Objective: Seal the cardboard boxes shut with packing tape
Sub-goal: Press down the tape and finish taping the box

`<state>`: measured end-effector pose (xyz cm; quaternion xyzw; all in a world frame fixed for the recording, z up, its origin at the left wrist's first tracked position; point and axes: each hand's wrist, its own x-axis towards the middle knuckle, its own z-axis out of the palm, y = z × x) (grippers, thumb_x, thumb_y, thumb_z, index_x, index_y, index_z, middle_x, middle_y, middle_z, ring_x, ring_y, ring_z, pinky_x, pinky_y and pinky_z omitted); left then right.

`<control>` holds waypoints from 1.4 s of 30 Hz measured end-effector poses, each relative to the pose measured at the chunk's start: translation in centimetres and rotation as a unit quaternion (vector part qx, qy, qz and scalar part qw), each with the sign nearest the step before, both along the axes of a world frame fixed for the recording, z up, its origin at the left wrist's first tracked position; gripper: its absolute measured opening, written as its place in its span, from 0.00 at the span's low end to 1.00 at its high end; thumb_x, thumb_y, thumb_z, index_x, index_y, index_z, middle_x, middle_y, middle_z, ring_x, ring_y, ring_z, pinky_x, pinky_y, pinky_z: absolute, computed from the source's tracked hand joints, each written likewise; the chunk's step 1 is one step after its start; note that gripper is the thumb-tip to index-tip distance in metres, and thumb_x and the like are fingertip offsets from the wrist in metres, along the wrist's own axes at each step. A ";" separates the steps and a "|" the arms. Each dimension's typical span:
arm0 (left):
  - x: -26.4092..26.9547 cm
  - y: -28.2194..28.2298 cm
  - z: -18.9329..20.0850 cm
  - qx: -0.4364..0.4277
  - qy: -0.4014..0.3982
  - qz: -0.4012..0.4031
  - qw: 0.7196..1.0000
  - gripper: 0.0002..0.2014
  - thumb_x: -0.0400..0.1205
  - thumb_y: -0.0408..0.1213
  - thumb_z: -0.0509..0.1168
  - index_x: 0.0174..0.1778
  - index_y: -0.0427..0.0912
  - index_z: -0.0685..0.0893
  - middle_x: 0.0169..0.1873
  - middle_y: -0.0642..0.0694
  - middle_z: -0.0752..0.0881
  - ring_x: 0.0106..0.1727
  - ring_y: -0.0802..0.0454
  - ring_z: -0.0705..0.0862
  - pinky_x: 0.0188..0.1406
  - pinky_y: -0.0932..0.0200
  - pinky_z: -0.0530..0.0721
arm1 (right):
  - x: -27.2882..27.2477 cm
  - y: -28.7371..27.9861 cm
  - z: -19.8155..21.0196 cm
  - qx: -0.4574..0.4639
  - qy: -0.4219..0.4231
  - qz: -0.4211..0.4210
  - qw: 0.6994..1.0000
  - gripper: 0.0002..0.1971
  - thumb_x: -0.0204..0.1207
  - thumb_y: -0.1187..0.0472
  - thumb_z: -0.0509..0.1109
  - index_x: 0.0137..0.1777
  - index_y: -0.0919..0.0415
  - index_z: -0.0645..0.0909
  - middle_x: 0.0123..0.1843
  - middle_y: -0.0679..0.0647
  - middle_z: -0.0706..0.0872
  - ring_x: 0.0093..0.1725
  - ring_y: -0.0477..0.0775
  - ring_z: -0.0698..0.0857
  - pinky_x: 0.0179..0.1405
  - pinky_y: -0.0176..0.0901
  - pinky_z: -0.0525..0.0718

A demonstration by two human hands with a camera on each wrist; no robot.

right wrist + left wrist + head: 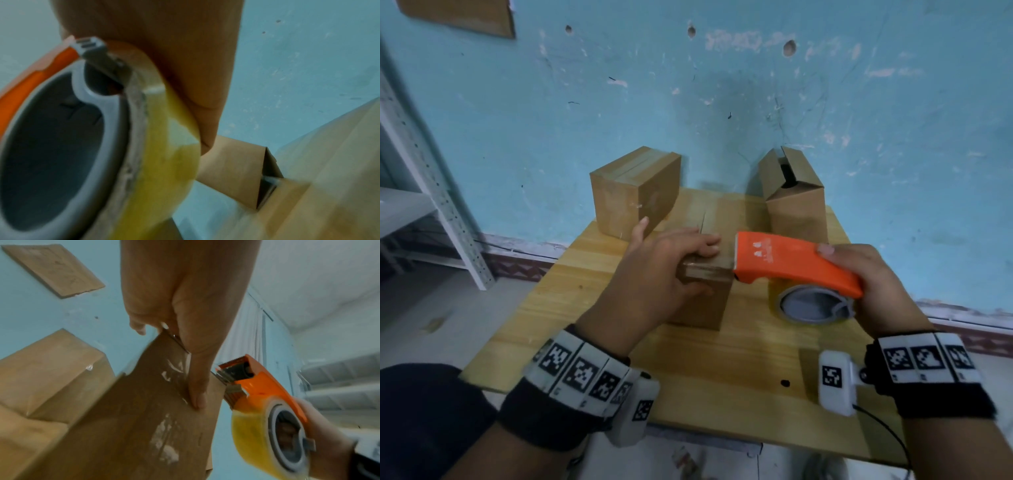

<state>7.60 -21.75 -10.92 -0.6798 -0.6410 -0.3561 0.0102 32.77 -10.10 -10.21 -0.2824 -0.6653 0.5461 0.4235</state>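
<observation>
On the wooden table (pixel 722 363), a small cardboard box (pixel 702 308) stands in the middle. My left hand (pixel 690 269) lies over its near top edge, fingers flat on top and thumb (pixel 197 386) straight down the front face (pixel 144 418). A glossy tape strip runs along that top edge. My right hand (pixel 859 274) grips the rear of an orange tape dispenser (pixel 791 263) with a yellowish tape roll (pixel 811 305) (pixel 257 434) (pixel 164 146). Its toothed front end (pixel 230 374) meets the box's right top corner.
A taped box (pixel 633 192) (pixel 51 369) stands at the back left. Another box (pixel 794 202) (pixel 236 170), its top flaps gaping, stands at the back right. The blue wall is close behind the table. A white metal shelf (pixel 431 178) stands at the left.
</observation>
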 end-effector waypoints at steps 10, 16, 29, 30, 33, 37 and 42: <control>-0.6 0.0 -0.6 0.013 -0.009 -0.019 1.000 0.30 0.65 0.41 0.84 0.63 0.55 0.85 0.67 0.64 0.82 0.71 0.66 0.74 0.85 0.45 0.51 | 0.6 0.3 1.2 0.050 -0.021 -0.007 0.998 0.20 0.64 0.43 0.78 0.27 0.61 0.87 0.25 0.59 0.85 0.24 0.56 0.83 0.27 0.35 0.79; -0.7 0.0 -0.5 0.019 -0.019 -0.030 0.999 0.27 0.66 0.40 0.83 0.61 0.53 0.86 0.64 0.70 0.79 0.69 0.69 0.73 0.82 0.52 0.51 | 2.2 1.3 0.2 -0.012 -0.034 -0.035 0.999 0.23 0.58 0.41 0.82 0.34 0.63 0.89 0.28 0.57 0.87 0.27 0.54 0.86 0.29 0.35 0.82; -0.9 0.1 -0.5 0.008 -0.034 -0.043 0.998 0.28 0.66 0.41 0.83 0.62 0.54 0.85 0.66 0.64 0.83 0.72 0.62 0.75 0.83 0.50 0.52 | 3.2 0.8 -0.1 -0.071 -0.069 0.003 0.995 0.14 0.68 0.57 0.71 0.24 0.62 0.88 0.22 0.58 0.84 0.21 0.50 0.83 0.24 0.33 0.80; -1.0 0.1 -0.6 0.013 -0.037 -0.044 0.998 0.28 0.65 0.41 0.83 0.62 0.54 0.86 0.65 0.66 0.82 0.71 0.64 0.75 0.83 0.50 0.52 | 3.2 0.9 -0.2 -0.071 -0.079 0.000 0.994 0.15 0.67 0.55 0.72 0.23 0.61 0.87 0.22 0.57 0.83 0.20 0.50 0.82 0.24 0.33 0.80; -1.0 0.1 -0.5 0.019 -0.043 -0.045 0.998 0.28 0.65 0.40 0.84 0.62 0.52 0.86 0.65 0.65 0.82 0.71 0.65 0.74 0.82 0.49 0.53 | 3.5 0.8 -0.2 -0.055 -0.168 0.013 0.984 0.20 0.70 0.47 0.76 0.22 0.58 0.85 0.23 0.55 0.83 0.22 0.50 0.82 0.26 0.34 0.78; -0.8 0.0 -0.4 0.011 -0.039 -0.051 0.998 0.29 0.66 0.40 0.83 0.64 0.51 0.86 0.67 0.61 0.83 0.72 0.57 0.77 0.83 0.42 0.59 | 2.7 0.4 0.1 -0.054 -0.278 0.026 0.959 0.23 0.68 0.39 0.74 0.22 0.55 0.83 0.24 0.54 0.83 0.24 0.49 0.81 0.28 0.32 0.77; -0.8 0.0 -0.5 0.013 -0.050 -0.065 0.997 0.33 0.66 0.37 0.84 0.66 0.56 0.82 0.66 0.60 0.84 0.70 0.60 0.76 0.72 0.65 0.72 | 0.3 0.0 0.7 -0.065 -0.364 0.027 0.929 0.31 0.66 0.31 0.74 0.36 0.65 0.86 0.29 0.59 0.87 0.29 0.51 0.85 0.36 0.38 0.81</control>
